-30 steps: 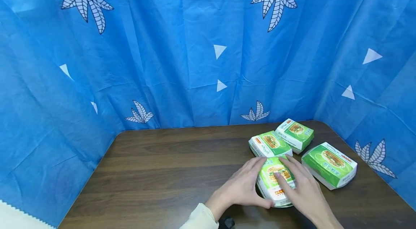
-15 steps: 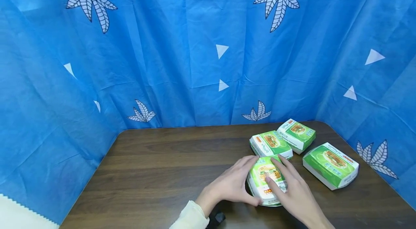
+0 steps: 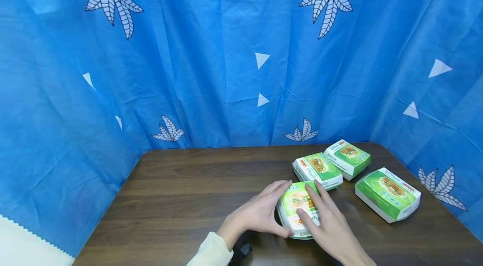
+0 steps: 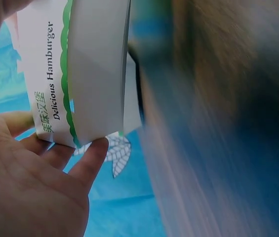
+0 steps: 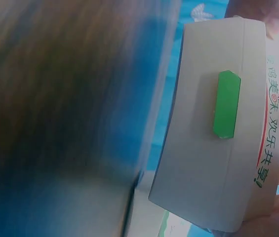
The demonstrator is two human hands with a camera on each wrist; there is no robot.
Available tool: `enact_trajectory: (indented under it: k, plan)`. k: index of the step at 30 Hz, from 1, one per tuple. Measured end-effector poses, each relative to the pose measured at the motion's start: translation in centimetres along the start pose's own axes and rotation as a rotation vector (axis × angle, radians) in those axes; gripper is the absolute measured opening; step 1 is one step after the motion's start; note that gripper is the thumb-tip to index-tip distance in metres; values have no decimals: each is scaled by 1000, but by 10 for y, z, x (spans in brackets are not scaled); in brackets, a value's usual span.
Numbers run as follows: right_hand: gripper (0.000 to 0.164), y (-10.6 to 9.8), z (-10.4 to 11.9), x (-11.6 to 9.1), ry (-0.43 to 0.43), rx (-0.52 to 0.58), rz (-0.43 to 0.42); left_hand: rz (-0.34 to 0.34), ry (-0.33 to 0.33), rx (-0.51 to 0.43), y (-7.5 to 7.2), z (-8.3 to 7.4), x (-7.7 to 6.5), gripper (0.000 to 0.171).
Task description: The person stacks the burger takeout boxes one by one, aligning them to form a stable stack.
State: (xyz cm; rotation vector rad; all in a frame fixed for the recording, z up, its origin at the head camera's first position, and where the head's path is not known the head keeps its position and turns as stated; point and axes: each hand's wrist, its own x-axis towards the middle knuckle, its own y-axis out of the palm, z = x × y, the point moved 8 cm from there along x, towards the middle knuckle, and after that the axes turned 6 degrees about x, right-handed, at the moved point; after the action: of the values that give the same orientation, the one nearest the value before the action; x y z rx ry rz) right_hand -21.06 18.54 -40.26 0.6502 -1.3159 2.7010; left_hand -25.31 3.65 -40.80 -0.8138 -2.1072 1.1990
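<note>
Both hands are on a green-and-white hamburger box (image 3: 291, 204) at the near right of the table. My left hand (image 3: 258, 215) grips its left side, thumb at the near corner and fingers at the far one. The right hand (image 3: 332, 229) holds it from the right, with fingers over the top and right edge. In the left wrist view, fingertips press the end of the white box side (image 4: 97, 64), which reads "Delicious Hamburger". A green tab marks the box side (image 5: 196, 123) in the right wrist view, where blue curtain shows between box and tabletop.
Behind the held box lies a similar box (image 3: 318, 169), close to another one (image 3: 348, 157) farther back. A larger burger box (image 3: 388, 194) sits to the right. The brown wooden table (image 3: 181, 199) backs onto a blue curtain (image 3: 211, 69).
Both hands have moved left together, carrying the held hamburger box away from the larger box on the right. The other boxes stay put on the table while the head view shifts slightly.
</note>
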Motion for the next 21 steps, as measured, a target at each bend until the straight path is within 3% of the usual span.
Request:
enact_trajectory:
  k: [5, 12, 21]
  plan:
    - [70, 10, 8, -1, -8, 16, 20, 15, -5, -13, -3, 7, -10, 112]
    - [83, 23, 13, -1, 75, 46, 135, 24, 10, -16, -8, 15, -22, 111]
    - [92, 41, 28, 4, 53, 109, 201, 63, -22, -60, -20, 30, -37, 110]
